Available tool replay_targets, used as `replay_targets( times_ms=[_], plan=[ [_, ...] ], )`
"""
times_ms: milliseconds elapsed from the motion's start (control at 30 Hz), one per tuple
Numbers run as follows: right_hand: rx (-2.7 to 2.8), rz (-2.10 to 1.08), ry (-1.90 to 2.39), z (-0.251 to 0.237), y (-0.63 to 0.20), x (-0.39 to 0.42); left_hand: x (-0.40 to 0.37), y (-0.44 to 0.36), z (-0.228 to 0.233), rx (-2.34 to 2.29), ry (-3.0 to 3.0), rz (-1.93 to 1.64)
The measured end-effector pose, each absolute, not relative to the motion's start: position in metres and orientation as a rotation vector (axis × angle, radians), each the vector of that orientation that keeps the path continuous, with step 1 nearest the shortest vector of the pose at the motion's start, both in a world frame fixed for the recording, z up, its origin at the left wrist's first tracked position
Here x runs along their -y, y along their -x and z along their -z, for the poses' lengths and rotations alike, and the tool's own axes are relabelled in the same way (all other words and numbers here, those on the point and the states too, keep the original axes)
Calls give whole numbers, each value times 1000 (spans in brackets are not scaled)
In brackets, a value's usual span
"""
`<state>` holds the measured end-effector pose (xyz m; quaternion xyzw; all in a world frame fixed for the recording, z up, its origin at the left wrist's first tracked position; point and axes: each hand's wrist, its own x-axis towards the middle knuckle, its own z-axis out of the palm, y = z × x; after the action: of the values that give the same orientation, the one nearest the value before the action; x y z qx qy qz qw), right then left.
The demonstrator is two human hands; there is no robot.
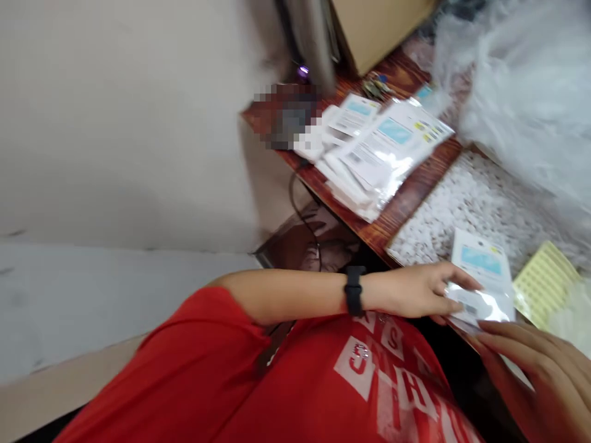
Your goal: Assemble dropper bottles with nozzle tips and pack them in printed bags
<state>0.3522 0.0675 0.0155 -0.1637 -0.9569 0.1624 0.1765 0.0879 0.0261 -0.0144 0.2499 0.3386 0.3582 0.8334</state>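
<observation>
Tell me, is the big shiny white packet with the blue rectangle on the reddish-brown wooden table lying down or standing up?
Lying down: the shiny packet has its printed front upward, atop a white pile.

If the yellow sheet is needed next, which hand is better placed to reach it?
Probably the right hand: it is nearer the yellow sheet, while the left hand pinches the white packet.

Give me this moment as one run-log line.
Left hand: holds pack | Right hand: at pack's near edge, contact unclear | Beside pack: yellow sheet | Farther off: other packs, plastic
</observation>
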Motion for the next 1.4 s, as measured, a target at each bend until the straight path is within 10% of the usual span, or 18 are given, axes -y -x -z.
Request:
replay_targets(
  times_ms=[1400],
  plan=[
    [2598, -889, 1087, -31, -295, -73, -29, -72, 3, -693, -407, -565]
  ],
)
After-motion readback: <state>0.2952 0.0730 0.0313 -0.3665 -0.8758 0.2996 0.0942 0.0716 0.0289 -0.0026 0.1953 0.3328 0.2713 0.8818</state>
